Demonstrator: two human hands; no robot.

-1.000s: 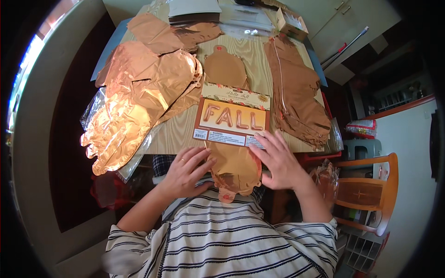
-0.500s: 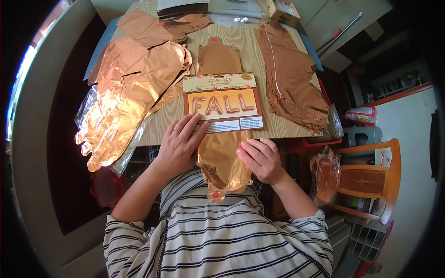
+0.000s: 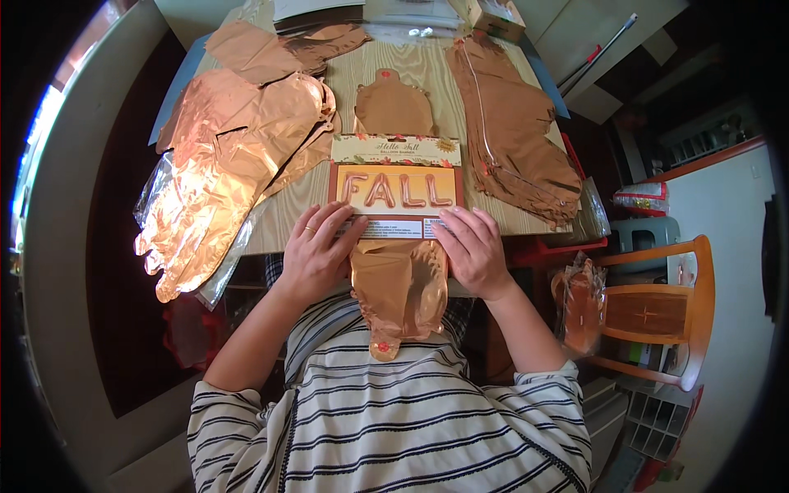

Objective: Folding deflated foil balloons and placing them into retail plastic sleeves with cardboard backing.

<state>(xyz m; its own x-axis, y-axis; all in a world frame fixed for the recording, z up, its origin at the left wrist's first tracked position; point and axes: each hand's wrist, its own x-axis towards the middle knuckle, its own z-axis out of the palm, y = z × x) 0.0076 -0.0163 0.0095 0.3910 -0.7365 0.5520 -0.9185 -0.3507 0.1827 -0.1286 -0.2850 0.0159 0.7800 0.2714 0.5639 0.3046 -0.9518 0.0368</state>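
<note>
A printed packaging card, showing a picture of letter balloons, lies across a long copper-coloured foil balloon. The balloon's far end rests on the table and its near end hangs over the front edge toward my lap. At the card's lower left corner, the outstretched fingers of my left hand lie on it. My right hand rests the same way on the lower right corner. Both hands look open, pressing from above; whether the thumbs reach under the card is hidden.
Crumpled copper foil balloons spread over the table's left side, partly past its edge. Another foil stack with a white cord lies at the right. A small box stands at the back right. Right of me is a wooden chair.
My right hand has moved up from the foil balloon's edge onto the card's lower right corner. The card, tilted before, now lies straighter. My left hand stays at its corner.
</note>
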